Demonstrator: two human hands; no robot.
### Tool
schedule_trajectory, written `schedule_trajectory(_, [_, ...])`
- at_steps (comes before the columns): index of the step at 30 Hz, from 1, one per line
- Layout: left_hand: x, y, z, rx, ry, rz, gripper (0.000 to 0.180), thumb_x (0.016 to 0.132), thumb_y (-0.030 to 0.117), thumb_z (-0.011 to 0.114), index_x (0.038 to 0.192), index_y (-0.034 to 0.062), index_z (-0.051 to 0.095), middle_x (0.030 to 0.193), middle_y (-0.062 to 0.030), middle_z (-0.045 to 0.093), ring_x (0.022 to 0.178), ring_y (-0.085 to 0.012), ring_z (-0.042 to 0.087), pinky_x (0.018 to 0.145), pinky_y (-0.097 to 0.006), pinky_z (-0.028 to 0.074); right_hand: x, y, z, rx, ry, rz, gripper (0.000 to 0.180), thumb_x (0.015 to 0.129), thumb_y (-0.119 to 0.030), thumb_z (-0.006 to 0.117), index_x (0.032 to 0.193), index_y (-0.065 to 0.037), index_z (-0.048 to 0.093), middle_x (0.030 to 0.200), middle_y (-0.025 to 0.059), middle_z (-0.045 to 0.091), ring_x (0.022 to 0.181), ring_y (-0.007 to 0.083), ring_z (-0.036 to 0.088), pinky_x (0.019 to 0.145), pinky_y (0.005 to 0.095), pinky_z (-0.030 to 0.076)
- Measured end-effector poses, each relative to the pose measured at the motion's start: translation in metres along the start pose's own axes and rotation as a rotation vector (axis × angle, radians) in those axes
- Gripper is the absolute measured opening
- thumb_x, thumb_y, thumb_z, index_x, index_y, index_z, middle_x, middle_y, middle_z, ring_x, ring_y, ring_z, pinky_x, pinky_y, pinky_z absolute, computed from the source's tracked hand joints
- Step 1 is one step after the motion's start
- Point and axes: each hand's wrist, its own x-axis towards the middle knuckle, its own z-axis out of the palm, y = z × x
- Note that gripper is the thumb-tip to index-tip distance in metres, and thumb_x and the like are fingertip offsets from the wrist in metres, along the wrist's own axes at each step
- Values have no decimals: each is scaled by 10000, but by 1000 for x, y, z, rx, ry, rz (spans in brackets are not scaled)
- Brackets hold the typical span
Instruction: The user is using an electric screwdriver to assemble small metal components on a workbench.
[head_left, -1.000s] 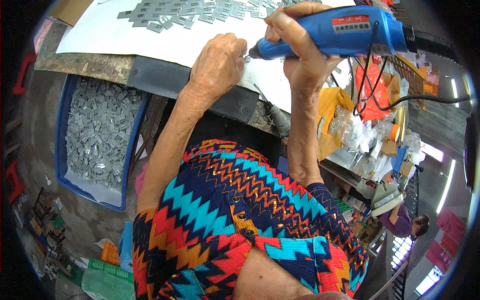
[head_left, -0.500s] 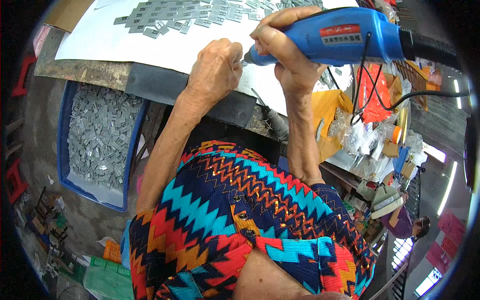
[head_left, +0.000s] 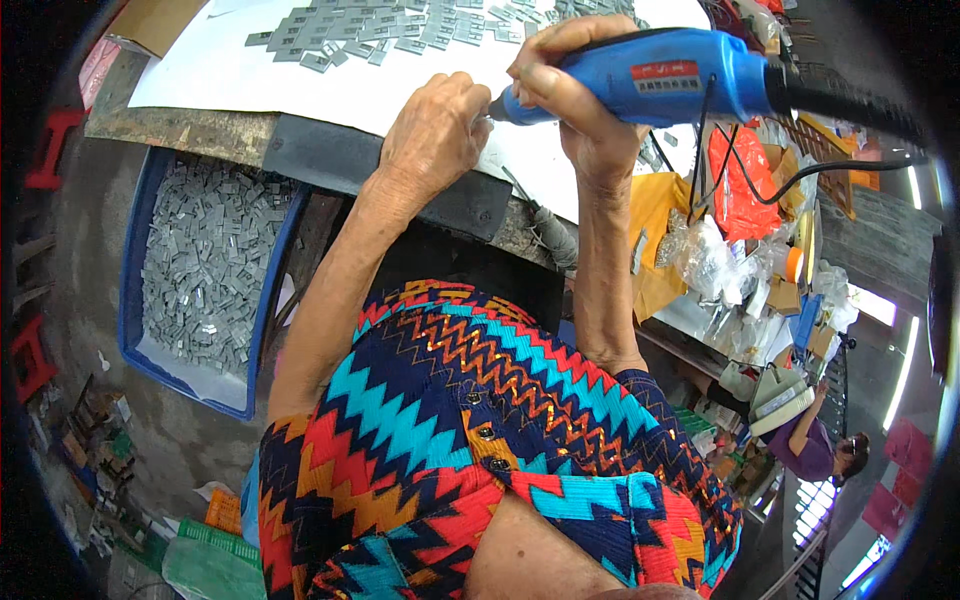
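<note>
My right hand point(head_left: 580, 100) is wrapped round a blue electric screwdriver point(head_left: 650, 82), held nearly level with its tip pointing left. A thick black cord runs from its back end. The tip meets the fingers of my left hand point(head_left: 435, 130), which are closed in a pinch over the white sheet point(head_left: 330, 95). Whatever they pinch is hidden behind the fingers; I cannot make it out. Beyond my hands, many small grey flat pieces point(head_left: 375, 32) with slots lie in overlapping rows on the sheet.
A blue bin point(head_left: 128, 300) heaped with small grey pieces point(head_left: 210, 260) stands below the table's left edge. Dark padding point(head_left: 320, 155) covers the table's front edge. To the right lie a yellow envelope point(head_left: 655, 235), a red plastic bag point(head_left: 740, 185) and clear bags. A person point(head_left: 810, 447) is farther off, right.
The view has shifted slightly, so the table and bin sit a little differently in it. Both hands keep their hold, with the screwdriver's tip still at my left fingers.
</note>
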Motion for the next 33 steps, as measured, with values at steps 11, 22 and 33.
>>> schedule_trajectory(11, [-1, 6, -3, -33, -34, -14, 111, 682, 36, 607, 715, 8, 505, 688, -133, 525, 712, -297, 545, 648, -390, 452, -10, -23, -2, -273, -174, -78, 255, 686, 72, 561, 912, -2, 467, 738, 147, 552, 618, 182, 546, 566, 287, 467])
schedule_trajectory(22, [-1, 4, -5, 56, -77, 4, 110, 721, 47, 584, 809, -16, 566, 736, -137, 572, 684, -275, 563, 638, -350, 450, -14, -56, -30, 112, 185, -259, 210, 693, -28, 522, 897, 23, 511, 743, 167, 551, 579, 188, 518, 585, 348, 445])
schedule_trajectory(33, [-3, 10, -17, -202, -16, -137, 139, 749, 28, 569, 879, -14, 593, 774, -139, 606, 690, -236, 589, 641, -305, 463, -48, -44, -57, -30, 612, -211, 147, 668, 40, 577, 808, 26, 536, 678, 140, 585, 544, 173, 564, 575, 292, 484])
